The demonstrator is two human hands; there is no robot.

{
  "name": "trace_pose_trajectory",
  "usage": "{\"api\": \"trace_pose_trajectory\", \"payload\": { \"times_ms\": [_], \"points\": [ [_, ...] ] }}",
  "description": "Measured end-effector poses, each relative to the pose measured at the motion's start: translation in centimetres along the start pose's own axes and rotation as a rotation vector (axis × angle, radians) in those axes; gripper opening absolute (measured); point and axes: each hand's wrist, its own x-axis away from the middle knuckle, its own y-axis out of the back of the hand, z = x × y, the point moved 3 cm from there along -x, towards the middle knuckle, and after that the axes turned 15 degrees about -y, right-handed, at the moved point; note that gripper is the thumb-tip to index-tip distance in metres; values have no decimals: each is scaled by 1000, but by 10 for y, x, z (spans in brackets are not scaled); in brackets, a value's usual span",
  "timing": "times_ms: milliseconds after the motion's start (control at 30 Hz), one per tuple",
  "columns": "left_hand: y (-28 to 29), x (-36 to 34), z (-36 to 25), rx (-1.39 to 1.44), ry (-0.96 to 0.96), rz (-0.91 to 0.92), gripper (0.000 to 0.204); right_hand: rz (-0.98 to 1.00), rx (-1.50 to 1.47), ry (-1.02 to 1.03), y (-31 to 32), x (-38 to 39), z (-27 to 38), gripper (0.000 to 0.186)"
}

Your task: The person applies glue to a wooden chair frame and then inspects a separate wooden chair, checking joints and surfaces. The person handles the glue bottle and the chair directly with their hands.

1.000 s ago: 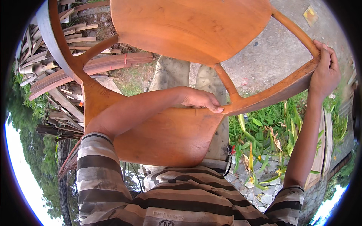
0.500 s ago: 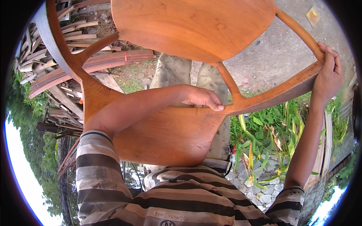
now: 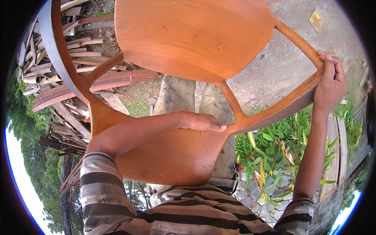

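Observation:
A wooden chair with an orange-brown finish fills the middle of the view, held in front of my body. Its broad seat panel lies farther out, and the curved backrest is close to my belly. My left forearm crosses over the backrest, and my left hand is closed on its upper edge near the right armrest; part of the fingers is hidden behind the wood. At the far right, my right hand grips the end of that armrest, where it meets a front leg. The left armrest curves away, untouched.
Wood scraps and planks are heaped on the left. Green plants grow at the right beside a stone-paved border. Grey ground stretches beyond the chair, with a small yellowish square piece on it.
The chair has shifted toward my body and slightly left in the view. Both hands have moved with it, keeping their holds.

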Motion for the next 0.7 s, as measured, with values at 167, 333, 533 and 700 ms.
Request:
{"api": "trace_pose_trajectory", "payload": {
  "times_ms": [167,333,533,700],
  "points": [
    [-9,-18,-7,177,-129,-70,92,0,-72,-49,1,3,5,29],
    [-12,-52,-28,518,-45,-128,86,-4,-94,-49,3,2,6,34],
    [15,-67,-9,548,4,-787,70,16,-226,-103,4,3,8,37],
    [94,-43,-43,359,-328,-1603,80,-26,-393,-138,2,3,-2,34]
  ]
}}
